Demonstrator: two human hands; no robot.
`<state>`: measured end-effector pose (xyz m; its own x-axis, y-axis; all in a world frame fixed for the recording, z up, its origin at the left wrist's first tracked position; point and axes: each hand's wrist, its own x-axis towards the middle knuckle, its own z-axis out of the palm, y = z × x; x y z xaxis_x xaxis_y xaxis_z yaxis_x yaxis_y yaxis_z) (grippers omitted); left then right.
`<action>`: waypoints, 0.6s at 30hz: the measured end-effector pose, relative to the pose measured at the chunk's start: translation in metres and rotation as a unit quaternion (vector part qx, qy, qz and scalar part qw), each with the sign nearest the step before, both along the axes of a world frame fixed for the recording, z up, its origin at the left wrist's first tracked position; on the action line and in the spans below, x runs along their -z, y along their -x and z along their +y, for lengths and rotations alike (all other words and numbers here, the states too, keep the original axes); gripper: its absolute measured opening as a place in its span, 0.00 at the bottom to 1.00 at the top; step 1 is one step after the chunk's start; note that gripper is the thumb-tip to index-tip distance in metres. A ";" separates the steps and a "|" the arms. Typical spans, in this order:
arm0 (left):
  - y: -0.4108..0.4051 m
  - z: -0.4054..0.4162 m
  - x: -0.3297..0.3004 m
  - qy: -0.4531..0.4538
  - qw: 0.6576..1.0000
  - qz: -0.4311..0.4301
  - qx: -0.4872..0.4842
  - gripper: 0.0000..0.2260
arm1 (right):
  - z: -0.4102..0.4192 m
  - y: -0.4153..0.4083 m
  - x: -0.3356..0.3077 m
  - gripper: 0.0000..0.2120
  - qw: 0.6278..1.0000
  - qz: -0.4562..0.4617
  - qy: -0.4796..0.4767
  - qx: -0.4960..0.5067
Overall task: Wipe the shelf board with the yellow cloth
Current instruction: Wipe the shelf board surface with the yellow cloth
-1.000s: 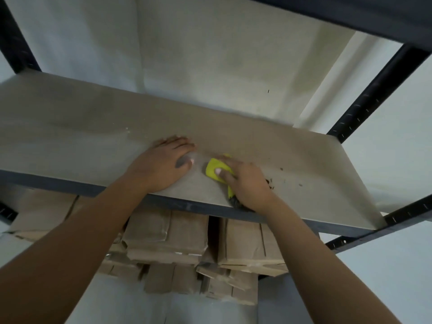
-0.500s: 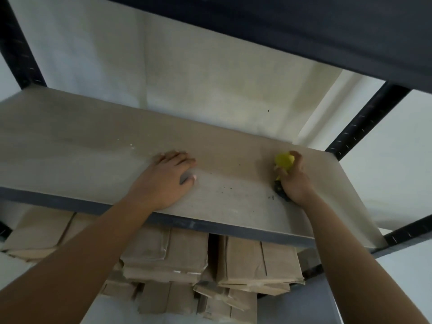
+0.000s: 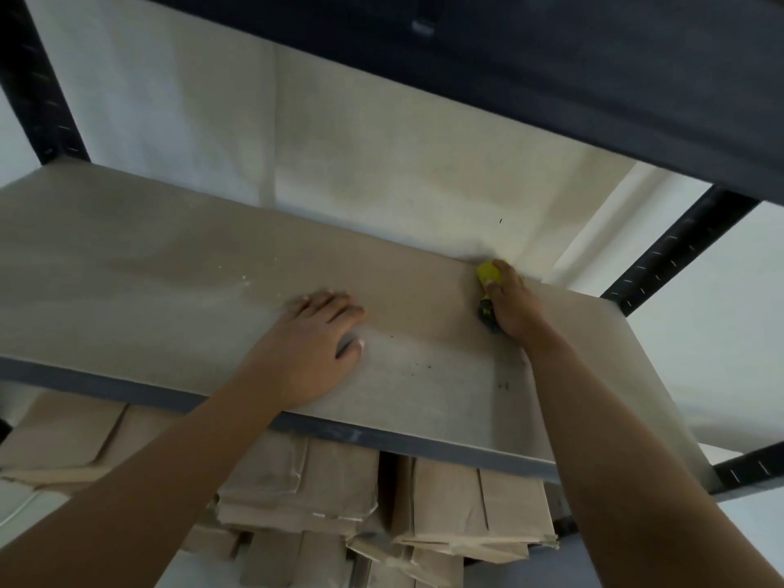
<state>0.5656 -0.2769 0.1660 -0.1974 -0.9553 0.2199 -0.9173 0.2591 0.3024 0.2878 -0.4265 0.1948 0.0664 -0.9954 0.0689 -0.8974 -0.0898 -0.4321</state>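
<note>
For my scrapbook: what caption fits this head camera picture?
Right hand wipes the shelf board's back edge with the yellow cloth; left hand rests flat.

Dusty shelf board (image 3: 169,299), dark specks (image 3: 418,367)

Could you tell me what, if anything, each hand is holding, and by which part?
The right hand grips the yellow cloth, bunched, round its middle. The left hand holds nothing.

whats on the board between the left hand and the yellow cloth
In the head view, only bare shelf board lies between the left hand and the yellow cloth; a few dark specks sit nearer the front edge.
</note>
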 end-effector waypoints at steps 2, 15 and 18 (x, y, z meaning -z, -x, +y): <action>0.000 -0.001 0.001 0.011 1.000 -0.006 0.001 0.21 | -0.007 -0.024 -0.002 0.21 1.000 -0.001 0.000 -0.023; -0.004 0.001 0.003 0.003 1.000 0.018 -0.002 0.22 | 0.090 -0.068 0.003 0.11 0.956 -0.150 -0.033 -0.251; -0.003 0.002 0.001 0.006 1.000 0.027 -0.002 0.21 | 0.116 -0.038 0.007 0.11 0.952 -0.156 -0.042 -0.261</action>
<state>0.5688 -0.2753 0.1647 -0.1809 -0.9536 0.2409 -0.9007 0.2590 0.3488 0.3254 -0.3107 0.1879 0.5428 -0.8351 0.0891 -0.5662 -0.4422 -0.6956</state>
